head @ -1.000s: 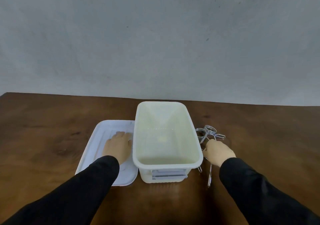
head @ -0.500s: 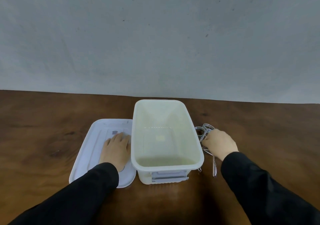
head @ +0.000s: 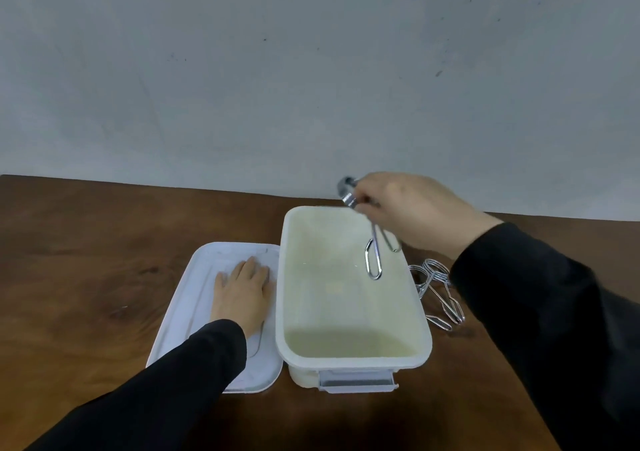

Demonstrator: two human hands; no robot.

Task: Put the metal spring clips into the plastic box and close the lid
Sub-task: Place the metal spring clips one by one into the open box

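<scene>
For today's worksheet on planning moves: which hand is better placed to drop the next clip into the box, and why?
Right. The right hand already holds a spring clip above the open plastic box; the other clips lie at its side. The left hand lies flat on the lid.

The plastic box (head: 353, 353) stands open-mouthed, its inside bare, free from above save at 1 o'clock, where the right hand (head: 412, 215) dangles a spring clip (head: 373, 260). At 9 o'clock the lid (head: 194, 315), pinned flat under the left hand (head: 242, 294), blocks that side; at 3 o'clock loose clips (head: 438, 294) crowd the wall.
</scene>
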